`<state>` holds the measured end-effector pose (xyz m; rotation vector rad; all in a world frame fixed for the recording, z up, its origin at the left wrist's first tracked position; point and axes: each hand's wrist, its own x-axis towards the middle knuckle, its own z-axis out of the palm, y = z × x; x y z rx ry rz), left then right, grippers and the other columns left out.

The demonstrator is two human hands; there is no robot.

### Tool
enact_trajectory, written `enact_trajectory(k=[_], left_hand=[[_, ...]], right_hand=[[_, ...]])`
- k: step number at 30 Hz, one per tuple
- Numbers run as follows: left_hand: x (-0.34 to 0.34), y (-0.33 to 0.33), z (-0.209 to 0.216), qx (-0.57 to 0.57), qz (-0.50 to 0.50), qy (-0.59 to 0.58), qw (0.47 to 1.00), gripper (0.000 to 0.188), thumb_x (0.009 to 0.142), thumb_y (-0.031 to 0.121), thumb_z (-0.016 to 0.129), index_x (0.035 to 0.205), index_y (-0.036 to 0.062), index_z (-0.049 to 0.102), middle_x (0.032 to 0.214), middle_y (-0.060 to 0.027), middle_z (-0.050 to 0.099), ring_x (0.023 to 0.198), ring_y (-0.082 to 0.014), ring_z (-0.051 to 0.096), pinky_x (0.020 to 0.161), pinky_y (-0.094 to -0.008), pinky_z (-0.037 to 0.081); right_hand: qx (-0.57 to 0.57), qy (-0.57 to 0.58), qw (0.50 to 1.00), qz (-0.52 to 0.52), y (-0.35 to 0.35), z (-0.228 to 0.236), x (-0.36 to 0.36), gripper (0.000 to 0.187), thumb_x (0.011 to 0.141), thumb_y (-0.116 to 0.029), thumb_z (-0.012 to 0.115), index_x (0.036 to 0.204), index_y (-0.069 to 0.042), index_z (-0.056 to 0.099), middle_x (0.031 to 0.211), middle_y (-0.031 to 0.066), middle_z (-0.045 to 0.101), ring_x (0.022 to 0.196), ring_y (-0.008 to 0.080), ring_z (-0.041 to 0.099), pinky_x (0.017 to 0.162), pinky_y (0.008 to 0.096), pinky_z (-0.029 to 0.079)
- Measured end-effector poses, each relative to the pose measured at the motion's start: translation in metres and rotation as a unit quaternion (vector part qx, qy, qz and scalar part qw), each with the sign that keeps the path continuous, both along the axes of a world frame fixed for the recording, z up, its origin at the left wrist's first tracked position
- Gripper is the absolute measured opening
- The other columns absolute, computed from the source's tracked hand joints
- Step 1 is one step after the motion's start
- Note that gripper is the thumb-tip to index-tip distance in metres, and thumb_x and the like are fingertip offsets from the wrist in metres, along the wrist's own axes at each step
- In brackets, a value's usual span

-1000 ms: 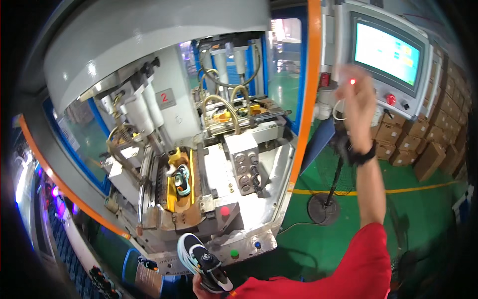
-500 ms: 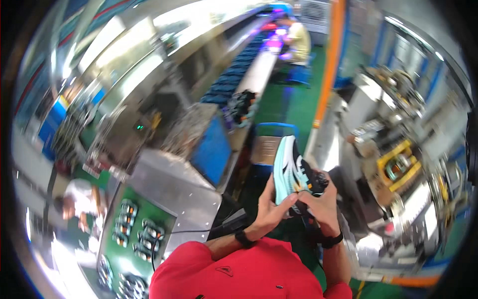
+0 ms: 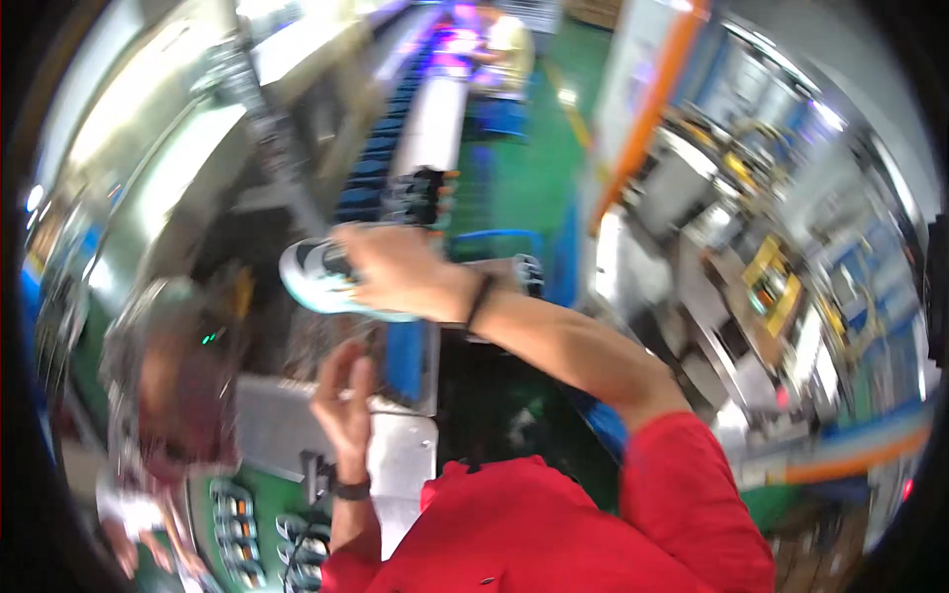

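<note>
A sneaker (image 3: 308, 275) in mint, white and black is in my right hand (image 3: 405, 272), which reaches across to the left in front of my body. The fingers lie over the shoe's upper, and its rounded end points left. Lower down and nearer, my left hand (image 3: 344, 403) is held up, fingers apart, nothing in it. It is nearest to the bare metal worktop (image 3: 277, 425) and the blue panel (image 3: 403, 361) beside it. The shoe hangs before a dark machine opening whose details are blurred.
Several dark shoes (image 3: 423, 196) sit at the near end of a white conveyor (image 3: 432, 124). A person in a yellow top (image 3: 509, 54) sits farther along it. More shoes (image 3: 237, 534) line a green surface at lower left, near another person (image 3: 129, 509). An orange post (image 3: 657, 109) stands right.
My right hand has carried the shoe from in front of me leftward to the machine. My left hand has let go of it and moved left. The view has shifted.
</note>
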<state>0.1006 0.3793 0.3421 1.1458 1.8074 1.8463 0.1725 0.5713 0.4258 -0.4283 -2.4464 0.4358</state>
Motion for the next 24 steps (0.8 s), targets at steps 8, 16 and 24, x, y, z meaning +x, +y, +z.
enact_trajectory(k=[8, 16, 24], left_hand=[[-0.022, 0.036, -0.040, -0.026, -0.032, 0.134, 0.990, 0.022, 0.091, 0.011, 0.065, 0.108, -0.0031, 0.064, 0.091, -0.0115, 0.066, 0.076, -0.0182, 0.060, 0.072, -0.0305, 0.049], [-0.028, 0.031, -0.043, -0.008, -0.046, 0.208, 0.977, 0.023, 0.090, 0.012, 0.065, 0.107, -0.0029, 0.064, 0.091, -0.0146, 0.064, 0.078, -0.0251, 0.060, 0.072, -0.0349, 0.049], [-0.015, 0.035, -0.042, -0.022, -0.014, 0.183, 0.983, 0.028, 0.094, 0.016, 0.064, 0.113, -0.0047, 0.063, 0.096, -0.0112, 0.066, 0.078, -0.0166, 0.060, 0.071, -0.0300, 0.049]], right_hand=[[0.046, -0.168, 0.983, -0.049, 0.041, -0.032, -0.072, 0.063, 0.051, -0.029, 0.084, 0.098, 0.005, 0.061, 0.085, 0.0191, 0.069, 0.081, 0.0334, 0.070, 0.071, 0.0405, 0.056], [0.032, -0.101, 0.994, -0.040, 0.024, -0.043, -0.068, 0.054, 0.059, -0.017, 0.075, 0.104, 0.006, 0.057, 0.084, 0.0216, 0.067, 0.081, 0.0376, 0.068, 0.073, 0.0431, 0.054], [0.002, -0.077, 0.995, -0.059, 0.019, -0.039, -0.046, 0.057, 0.060, -0.017, 0.077, 0.108, 0.005, 0.054, 0.084, 0.0212, 0.067, 0.083, 0.0384, 0.068, 0.074, 0.0434, 0.054]])
